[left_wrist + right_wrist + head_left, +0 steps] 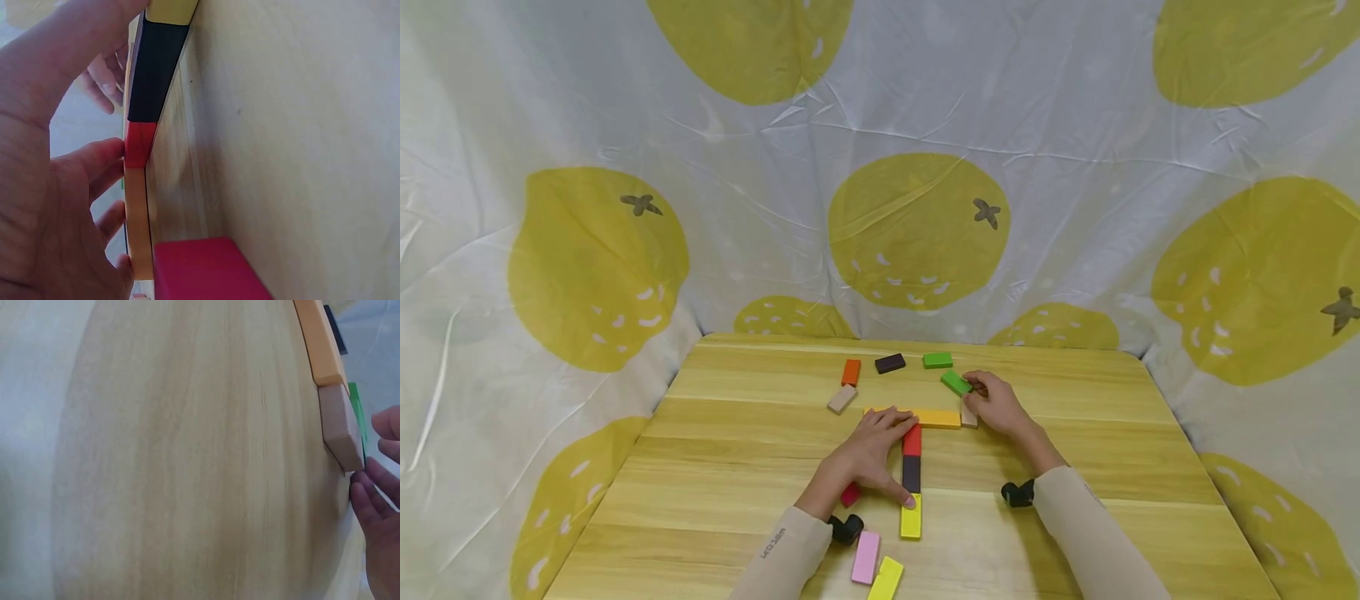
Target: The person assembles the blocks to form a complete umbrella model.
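My left hand (872,450) lies spread over a T of flat blocks, its fingers on the orange blocks (938,418) of the crossbar and its thumb on the yellow block (911,518) at the stem's near end. Between those, the stem shows a red block (912,440) and a black block (912,473). Farther right, my right hand (1000,408) pinches the near right end of a slanted green block (955,382). Right beside its fingers, a light wooden block (340,425) touches the crossbar's right end. The fingers partly hide both blocks.
Behind the crossbar stand a light wooden block (842,399), an orange block (851,372), a dark block (891,363) and another green block (937,360). A crimson block (203,269), a pink block (866,557) and a loose yellow block (886,578) lie near the left arm.
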The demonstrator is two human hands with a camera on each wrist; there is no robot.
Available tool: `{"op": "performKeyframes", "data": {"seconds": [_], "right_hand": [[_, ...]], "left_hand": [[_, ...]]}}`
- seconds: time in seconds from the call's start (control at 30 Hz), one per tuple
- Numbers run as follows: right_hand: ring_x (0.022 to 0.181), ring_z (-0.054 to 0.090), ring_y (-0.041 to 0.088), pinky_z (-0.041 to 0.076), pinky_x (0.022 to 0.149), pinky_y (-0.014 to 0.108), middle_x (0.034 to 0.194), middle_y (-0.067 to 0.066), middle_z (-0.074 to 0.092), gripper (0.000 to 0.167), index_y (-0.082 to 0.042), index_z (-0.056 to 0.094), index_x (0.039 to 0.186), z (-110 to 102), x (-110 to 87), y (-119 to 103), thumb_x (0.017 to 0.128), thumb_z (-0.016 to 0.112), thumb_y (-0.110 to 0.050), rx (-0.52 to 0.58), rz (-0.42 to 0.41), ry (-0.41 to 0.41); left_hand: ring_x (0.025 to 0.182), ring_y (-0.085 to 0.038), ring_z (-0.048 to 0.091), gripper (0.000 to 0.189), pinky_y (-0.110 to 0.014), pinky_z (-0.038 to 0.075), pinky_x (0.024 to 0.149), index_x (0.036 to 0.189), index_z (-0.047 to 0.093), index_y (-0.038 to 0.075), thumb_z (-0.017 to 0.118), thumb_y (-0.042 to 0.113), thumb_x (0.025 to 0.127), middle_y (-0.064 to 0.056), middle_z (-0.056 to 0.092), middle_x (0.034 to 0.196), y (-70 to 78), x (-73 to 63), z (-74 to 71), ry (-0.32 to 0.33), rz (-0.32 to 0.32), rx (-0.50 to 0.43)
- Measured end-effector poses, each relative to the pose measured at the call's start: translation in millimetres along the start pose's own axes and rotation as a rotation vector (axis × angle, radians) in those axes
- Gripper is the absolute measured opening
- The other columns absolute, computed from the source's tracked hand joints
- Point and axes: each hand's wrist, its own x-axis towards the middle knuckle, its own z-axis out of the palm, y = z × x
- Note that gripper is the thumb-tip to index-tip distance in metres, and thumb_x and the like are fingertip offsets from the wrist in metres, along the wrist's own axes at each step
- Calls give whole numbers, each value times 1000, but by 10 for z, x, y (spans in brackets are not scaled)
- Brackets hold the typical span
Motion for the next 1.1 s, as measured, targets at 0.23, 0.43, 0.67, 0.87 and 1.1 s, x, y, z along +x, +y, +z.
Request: {"op": "performKeyframes", "data": {"seconds": [0.23,0.43,0.67,0.87,1.1], "right_hand": [[136,50,43,45,111,60,150,19,51,46,-4,52,147,-21,6,-93,105,60,-19,-73,-36,7],[143,44,42,39,115,63,154,19,46,48,-3,53,147,14,137,-229,104,61,-23,-186,-71,18],[143,42,44,42,113,62,157,21,40,56,-4,51,149,109,310,-316,101,65,-29,-272,-77,-5],[148,36,45,39,117,61,163,21,35,59,-5,48,152,156,371,-313,100,65,-27,-308,-61,-45],[150,34,44,34,120,61,165,19,34,56,-4,46,153,176,423,-284,103,56,-26,-366,-45,-88]], "left_hand": [[160,-28,18,133,-56,14,130,165,27,28,84,81,56,6,26,169,13,-22,22,-15,-12,-16],[159,-30,18,132,-56,14,130,165,27,29,83,81,57,7,26,170,8,-26,35,-12,-12,-15],[159,-29,21,132,-57,17,129,164,29,26,83,81,57,6,27,169,1,-14,10,11,3,-7],[159,-28,19,133,-55,16,129,165,26,28,82,82,57,7,25,169,-2,-5,8,-6,-12,3],[159,-27,19,134,-56,15,129,165,26,28,82,83,56,7,26,169,5,-2,3,0,-3,0]]}}
